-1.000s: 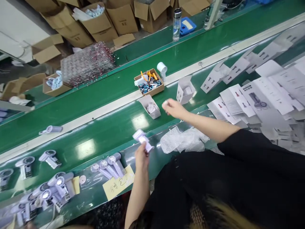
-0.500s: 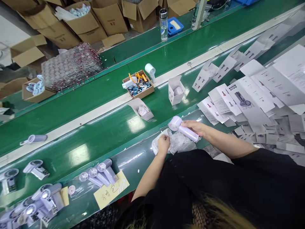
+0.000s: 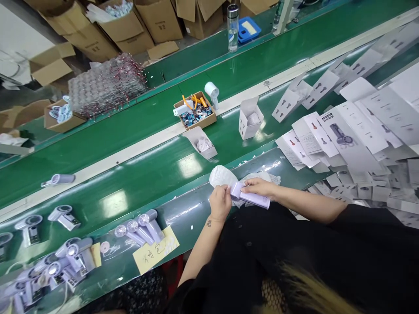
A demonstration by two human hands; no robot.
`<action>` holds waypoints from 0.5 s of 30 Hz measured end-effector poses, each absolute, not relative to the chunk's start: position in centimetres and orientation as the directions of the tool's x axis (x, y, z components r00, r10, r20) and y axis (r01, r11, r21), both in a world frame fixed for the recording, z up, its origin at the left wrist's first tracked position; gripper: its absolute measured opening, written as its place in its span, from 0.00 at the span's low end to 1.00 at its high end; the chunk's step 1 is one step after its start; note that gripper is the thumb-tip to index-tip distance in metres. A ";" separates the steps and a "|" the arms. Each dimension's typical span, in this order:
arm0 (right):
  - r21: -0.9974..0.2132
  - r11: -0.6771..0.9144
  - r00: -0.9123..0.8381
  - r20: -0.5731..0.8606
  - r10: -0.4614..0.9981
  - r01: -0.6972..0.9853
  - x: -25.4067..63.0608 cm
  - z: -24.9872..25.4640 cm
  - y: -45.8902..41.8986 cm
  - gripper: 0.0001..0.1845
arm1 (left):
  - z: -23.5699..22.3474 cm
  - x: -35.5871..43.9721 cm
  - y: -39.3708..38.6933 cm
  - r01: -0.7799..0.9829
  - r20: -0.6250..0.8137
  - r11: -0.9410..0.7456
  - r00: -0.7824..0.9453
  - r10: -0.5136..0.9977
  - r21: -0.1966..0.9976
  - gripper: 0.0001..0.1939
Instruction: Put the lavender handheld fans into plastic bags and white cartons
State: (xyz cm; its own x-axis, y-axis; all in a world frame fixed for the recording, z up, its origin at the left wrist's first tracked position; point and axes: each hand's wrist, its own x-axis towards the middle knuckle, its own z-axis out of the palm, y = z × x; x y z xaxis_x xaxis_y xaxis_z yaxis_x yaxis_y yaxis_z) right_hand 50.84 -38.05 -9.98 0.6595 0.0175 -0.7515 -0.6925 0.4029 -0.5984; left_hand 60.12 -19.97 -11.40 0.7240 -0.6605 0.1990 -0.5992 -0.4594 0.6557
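Observation:
My right hand [image 3: 262,187] is closed round a lilac handheld fan [image 3: 257,200], its handle pointing right and its head towards my left hand. My left hand [image 3: 220,201] pinches a clear, whitish plastic bag [image 3: 223,175] that puffs up just beyond the fingers. The fan's head meets the left fingers; whether it has entered the bag is hidden. More crumpled plastic bags [image 3: 270,178] lie on the bench behind my right hand.
Folded printed white boxes [image 3: 343,135] crowd the right. An upright white box [image 3: 251,120] and a tipped one [image 3: 202,144] stand on the green belt. Several lilac fans [image 3: 149,226] lie at left by a yellow note [image 3: 155,250]. A carton of parts and pliers [image 3: 196,113] sits farther back.
The fan has come down and left, its head now at my left fingers. My left hand has lifted the plastic bag, which now puffs up. The whole view has shifted slightly.

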 end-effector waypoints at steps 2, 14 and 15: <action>-0.572 0.478 0.641 -0.768 -0.025 -0.667 50.3 -9.5 -37.4 0.14 | -11.2 59.8 -19.3 -0.763 0.306 -0.440 0.611 -0.730 0.473 0.09; -0.433 0.709 0.517 -0.849 -0.112 -0.556 49.1 -8.9 -35.9 0.15 | -11.2 59.0 -21.1 -0.792 0.111 -0.300 0.417 -0.902 0.532 0.08; -0.378 0.740 0.508 -0.859 -0.057 -0.556 49.3 -8.6 -36.2 0.14 | -10.6 59.4 -21.7 -0.774 0.048 -0.305 0.396 -0.917 0.555 0.09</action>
